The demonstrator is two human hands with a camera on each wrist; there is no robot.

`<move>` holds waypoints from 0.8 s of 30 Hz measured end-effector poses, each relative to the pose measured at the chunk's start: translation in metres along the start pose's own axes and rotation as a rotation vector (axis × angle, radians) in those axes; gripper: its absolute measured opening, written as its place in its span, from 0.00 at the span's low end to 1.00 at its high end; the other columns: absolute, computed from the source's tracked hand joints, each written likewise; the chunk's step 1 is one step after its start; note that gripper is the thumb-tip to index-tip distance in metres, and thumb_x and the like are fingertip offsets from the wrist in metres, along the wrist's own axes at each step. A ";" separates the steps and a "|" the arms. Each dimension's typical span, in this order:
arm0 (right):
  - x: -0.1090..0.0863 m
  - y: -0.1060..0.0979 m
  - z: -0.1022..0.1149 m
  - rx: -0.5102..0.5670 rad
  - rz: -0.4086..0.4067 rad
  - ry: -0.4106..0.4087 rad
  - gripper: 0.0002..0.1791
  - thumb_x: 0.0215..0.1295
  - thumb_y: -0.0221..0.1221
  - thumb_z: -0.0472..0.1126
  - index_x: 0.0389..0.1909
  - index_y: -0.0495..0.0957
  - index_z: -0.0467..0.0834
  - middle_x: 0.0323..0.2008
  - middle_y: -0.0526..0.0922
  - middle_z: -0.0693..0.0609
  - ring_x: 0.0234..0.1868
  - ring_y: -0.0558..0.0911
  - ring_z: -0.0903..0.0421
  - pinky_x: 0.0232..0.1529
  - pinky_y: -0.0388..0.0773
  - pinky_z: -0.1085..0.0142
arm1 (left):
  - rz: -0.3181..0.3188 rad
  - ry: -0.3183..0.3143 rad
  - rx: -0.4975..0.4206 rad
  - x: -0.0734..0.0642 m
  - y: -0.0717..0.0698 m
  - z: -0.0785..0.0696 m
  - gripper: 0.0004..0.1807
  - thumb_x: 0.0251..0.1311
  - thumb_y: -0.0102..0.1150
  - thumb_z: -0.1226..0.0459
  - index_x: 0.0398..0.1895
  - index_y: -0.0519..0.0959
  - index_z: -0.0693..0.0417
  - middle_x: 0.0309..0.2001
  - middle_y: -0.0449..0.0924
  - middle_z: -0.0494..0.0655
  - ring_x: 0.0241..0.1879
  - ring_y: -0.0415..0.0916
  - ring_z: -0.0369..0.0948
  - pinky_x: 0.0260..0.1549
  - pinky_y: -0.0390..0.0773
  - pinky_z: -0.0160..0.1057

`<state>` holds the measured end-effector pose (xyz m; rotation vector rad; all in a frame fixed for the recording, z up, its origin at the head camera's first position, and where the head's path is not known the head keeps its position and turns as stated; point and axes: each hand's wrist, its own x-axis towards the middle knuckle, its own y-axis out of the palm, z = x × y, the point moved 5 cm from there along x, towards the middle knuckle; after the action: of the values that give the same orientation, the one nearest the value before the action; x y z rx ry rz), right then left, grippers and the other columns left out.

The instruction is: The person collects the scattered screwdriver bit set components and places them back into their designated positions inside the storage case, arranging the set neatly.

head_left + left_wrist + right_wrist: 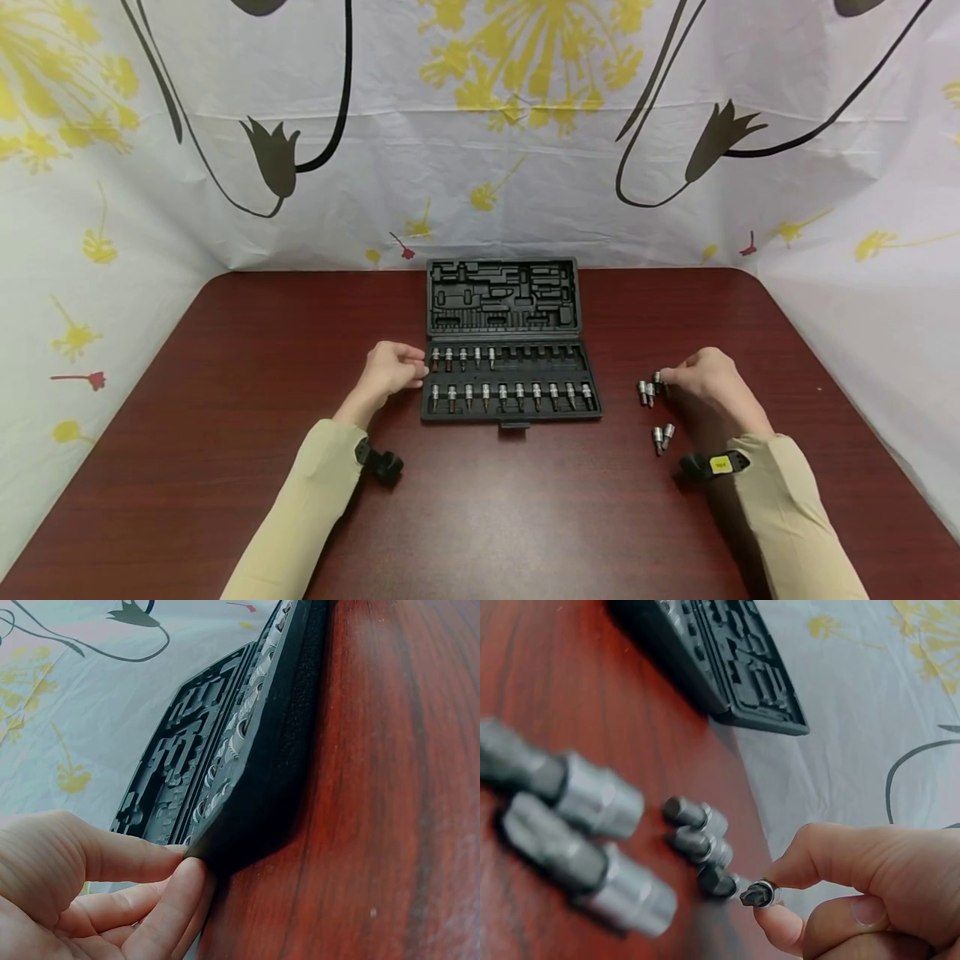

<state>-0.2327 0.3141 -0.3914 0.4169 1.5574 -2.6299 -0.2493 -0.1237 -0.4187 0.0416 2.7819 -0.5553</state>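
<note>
A black plastic bit socket case (513, 374) lies unfolded on the table, with silver bit sockets standing in two rows of its lower half. My left hand (392, 367) pinches the case's left edge between thumb and fingertips; in the left wrist view, the left hand (112, 892) is at the case's corner (247, 817). To the right of the case, my right hand (708, 377) pinches a bit socket (759, 894) by its silver end, the tip pointing out. Right beside it lie several loose bit sockets (697, 844), and nearer me a pair of bit sockets (662, 437).
The case lid (504, 296), with moulded recesses, leans back behind the lower half. The dark red table (525, 517) ends at a white patterned curtain (480, 225) behind and on both sides. The upper row's right slots hold no bits.
</note>
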 end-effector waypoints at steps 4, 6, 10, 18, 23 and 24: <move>0.001 -0.003 0.009 -0.006 -0.012 -0.039 0.19 0.56 0.59 0.49 0.21 0.81 0.35 0.22 0.78 0.50 0.27 0.73 0.53 0.23 0.70 0.67 | -0.003 -0.005 0.005 0.000 0.000 0.000 0.16 0.53 0.61 0.76 0.47 0.78 0.68 0.43 0.80 0.62 0.31 0.81 0.41 0.28 0.84 0.34; 0.001 -0.004 0.014 -0.001 -0.012 -0.050 0.19 0.57 0.58 0.49 0.22 0.81 0.35 0.22 0.79 0.49 0.27 0.73 0.53 0.22 0.70 0.66 | -0.006 -0.004 0.006 0.000 0.000 0.000 0.16 0.53 0.61 0.76 0.47 0.78 0.68 0.43 0.80 0.62 0.31 0.81 0.41 0.28 0.84 0.34; 0.002 -0.006 0.023 0.009 -0.003 -0.068 0.19 0.57 0.58 0.48 0.24 0.81 0.34 0.20 0.78 0.51 0.26 0.72 0.54 0.22 0.70 0.66 | -0.006 -0.003 0.002 0.000 0.000 -0.001 0.16 0.53 0.61 0.76 0.47 0.78 0.69 0.43 0.80 0.62 0.31 0.81 0.41 0.28 0.84 0.34; 0.003 -0.006 0.037 0.026 -0.012 -0.103 0.18 0.57 0.58 0.47 0.22 0.82 0.35 0.19 0.78 0.55 0.25 0.71 0.57 0.23 0.69 0.67 | -0.003 -0.003 0.002 0.000 0.000 -0.001 0.16 0.53 0.60 0.76 0.46 0.78 0.69 0.43 0.80 0.62 0.32 0.81 0.42 0.28 0.84 0.34; 0.005 -0.005 0.047 0.030 -0.020 -0.139 0.17 0.56 0.58 0.45 0.17 0.81 0.36 0.14 0.73 0.59 0.22 0.68 0.58 0.21 0.67 0.68 | -0.002 -0.001 -0.001 -0.001 0.000 -0.001 0.16 0.53 0.60 0.76 0.46 0.78 0.69 0.43 0.80 0.62 0.31 0.81 0.41 0.28 0.84 0.34; 0.005 -0.004 0.050 0.025 -0.018 -0.144 0.17 0.56 0.58 0.45 0.16 0.80 0.36 0.13 0.71 0.60 0.21 0.68 0.59 0.21 0.66 0.68 | -0.002 -0.001 -0.002 -0.001 0.000 -0.001 0.16 0.53 0.60 0.76 0.46 0.78 0.69 0.43 0.80 0.62 0.31 0.81 0.41 0.28 0.84 0.34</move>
<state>-0.2486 0.2737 -0.3666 0.2103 1.4938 -2.6292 -0.2487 -0.1234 -0.4175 0.0375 2.7822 -0.5523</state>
